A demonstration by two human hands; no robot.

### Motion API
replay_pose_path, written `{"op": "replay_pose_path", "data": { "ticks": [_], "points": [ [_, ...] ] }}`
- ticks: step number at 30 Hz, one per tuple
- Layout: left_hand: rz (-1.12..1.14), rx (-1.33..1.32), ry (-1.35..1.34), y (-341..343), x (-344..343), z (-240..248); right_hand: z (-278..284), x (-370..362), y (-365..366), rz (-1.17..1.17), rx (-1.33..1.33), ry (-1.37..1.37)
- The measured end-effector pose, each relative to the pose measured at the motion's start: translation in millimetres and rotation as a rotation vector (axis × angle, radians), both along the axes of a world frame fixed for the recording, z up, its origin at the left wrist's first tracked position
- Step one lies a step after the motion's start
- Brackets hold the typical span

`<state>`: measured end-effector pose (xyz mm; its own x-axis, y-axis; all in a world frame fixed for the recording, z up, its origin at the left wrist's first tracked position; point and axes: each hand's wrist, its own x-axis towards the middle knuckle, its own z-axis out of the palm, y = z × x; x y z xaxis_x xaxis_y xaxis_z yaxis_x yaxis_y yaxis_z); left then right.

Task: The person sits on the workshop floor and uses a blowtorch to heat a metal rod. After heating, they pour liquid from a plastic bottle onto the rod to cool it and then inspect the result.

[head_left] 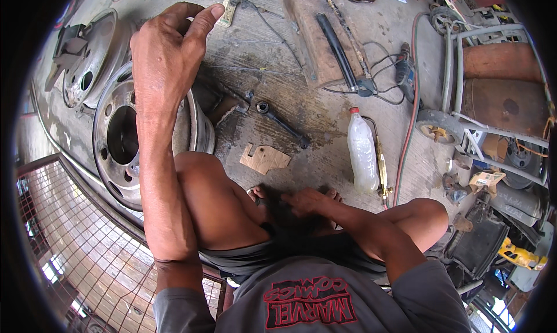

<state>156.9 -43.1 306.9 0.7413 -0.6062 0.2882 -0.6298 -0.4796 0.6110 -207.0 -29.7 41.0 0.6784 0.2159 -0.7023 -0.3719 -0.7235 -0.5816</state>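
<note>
My left hand (165,60) is raised at the upper left, above the wheel rims, its fingers curled and the thumb stretched out. Its palm side is turned away, so anything in it is hidden. Low between my knees, my right hand (307,202) has its fingers drawn together beside my foot; what they hold, if anything, is lost in shadow. Beneath my left forearm stands a worn steel wheel rim (104,132). Ahead of my feet lie a cut piece of cardboard (265,159) and a dark metal rod with a ring end (284,126).
A clear bottle with a red cap (362,150) stands right of my feet, beside a brass torch (382,170) and hose (411,89). Farther off lie a black tube (336,51) and a power drill (405,72). A wheeled metal cart (458,118) stands right; wire mesh (87,240) is at left.
</note>
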Motion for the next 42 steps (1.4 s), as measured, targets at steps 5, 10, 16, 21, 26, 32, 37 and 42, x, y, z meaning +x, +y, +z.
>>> {"op": "replay_pose_path", "data": {
  "ticks": [5,10,16,21,26,32,37,42],
  "points": [
    [-0.032,0.027,-0.049,-12,-7,7,-7,-13,-10,-0.093,0.068,-0.212],
    [-0.039,0.006,0.008,-15,-9,8,-15,-12,-4,-0.193,0.026,-0.275],
    [-0.265,0.366,-0.012,-17,-11,-7,-30,-26,-7,-0.222,-0.039,-0.446],
    [-0.341,0.365,0.024,-17,-11,-16,-52,-28,11,-0.118,-0.302,-0.563],
    [-0.333,0.423,0.003,-26,-19,-6,-67,-25,13,-0.043,-0.380,-0.576],
    [-0.384,0.444,-0.052,-49,-28,-7,-108,-45,11,-0.291,-0.380,-1.107],
    [-0.432,0.495,-0.107,-46,12,-40,-52,-12,-12,-0.213,-0.533,-1.183],
    [-0.449,0.576,-0.054,-71,-10,-43,66,59,-35,-0.469,-0.521,-1.040]
  ]
}}
